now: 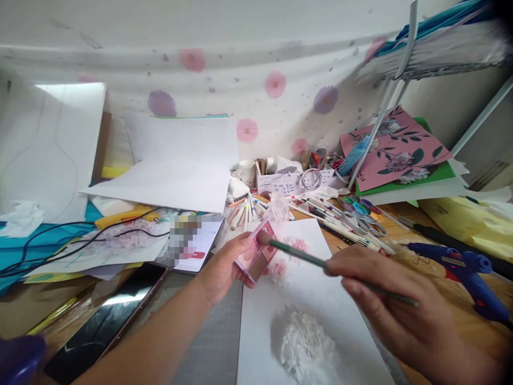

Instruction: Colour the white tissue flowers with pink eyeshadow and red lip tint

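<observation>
My left hand (224, 267) is closed around a small pink makeup palette (258, 254) with a clear lid (278, 208) standing up. Between the fingers of my right hand (385, 289) is a dark green brush (304, 256). Its bristles touch the upper part of the palette. Beneath both hands lies a white sheet of paper (264, 326). Pink-tinted fluffy flowers (278, 269) sit on it, partly hidden behind the palette and brush. Closer to me on the sheet rests a larger white fluffy flower shape (306, 342).
Pens and brushes (336, 216) are scattered behind the sheet, before a box of supplies (296, 182). A blue glue gun (452, 262) lies at right. Two phones, one dark (108, 321) and one lit (198, 243), lie at left near black cables (52, 230).
</observation>
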Motion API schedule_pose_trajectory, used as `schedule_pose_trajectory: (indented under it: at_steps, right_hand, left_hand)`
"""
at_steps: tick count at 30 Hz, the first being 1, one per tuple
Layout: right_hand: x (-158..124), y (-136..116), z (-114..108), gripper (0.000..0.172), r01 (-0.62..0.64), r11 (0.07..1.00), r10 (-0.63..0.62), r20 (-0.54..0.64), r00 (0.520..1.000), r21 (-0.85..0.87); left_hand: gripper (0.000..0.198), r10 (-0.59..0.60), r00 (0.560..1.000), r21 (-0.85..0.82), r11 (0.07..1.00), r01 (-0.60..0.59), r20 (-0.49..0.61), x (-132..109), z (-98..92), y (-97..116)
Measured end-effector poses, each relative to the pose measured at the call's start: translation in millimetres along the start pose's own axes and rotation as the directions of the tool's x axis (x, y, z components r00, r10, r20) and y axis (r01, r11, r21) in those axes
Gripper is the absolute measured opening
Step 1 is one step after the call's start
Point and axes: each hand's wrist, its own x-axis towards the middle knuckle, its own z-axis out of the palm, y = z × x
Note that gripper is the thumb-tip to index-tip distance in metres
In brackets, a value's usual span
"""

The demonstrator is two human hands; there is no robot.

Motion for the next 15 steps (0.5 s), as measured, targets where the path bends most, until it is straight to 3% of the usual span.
schedule_pose_trajectory:
  at_steps: [4, 9, 15]
  right_hand:
    - [-11, 6, 8, 0.017, 0.041, 0.999, -0.039, 0.157, 0.987, -0.009]
    - [-7, 2, -2, 0.019, 0.063, 0.998, -0.062, 0.050, 0.997, -0.024]
    - [-13, -5, -1, 0.017, 0.049, 0.998, -0.045, 0.133, 0.990, -0.028]
  left_hand:
    - [0.045, -0.026, 1.000, 0.005, 1.000, 0.026, -0.005, 0, 0.5, -2]
    - [0.045, -0.043, 0.998, -0.004, 0.999, 0.043, 0.049, 1, -0.7, -4]
    - [0.045, -0.052, 0.997, -0.014, 0.999, 0.053, 0.061, 1, 0.0, -5]
